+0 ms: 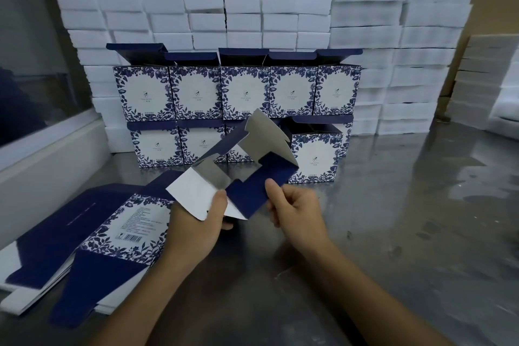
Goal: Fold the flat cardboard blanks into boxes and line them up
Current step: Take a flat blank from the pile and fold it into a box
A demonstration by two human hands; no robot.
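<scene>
Head view — left hand (193,222) and right hand (295,205) pinch blank (247,160) edges.

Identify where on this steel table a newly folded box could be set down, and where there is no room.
Free: the bare steel table right of the lower row of folded boxes, in front of the white foam stacks. Crowded: the left, under the flat blanks pile, and the centre, where both hands hold a blank.

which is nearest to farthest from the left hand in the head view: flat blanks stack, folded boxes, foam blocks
From the left hand:
1. Flat blanks stack, just beside it, on its left.
2. Folded boxes, stacked ahead, mid-table.
3. Foam blocks, behind the boxes.
</scene>
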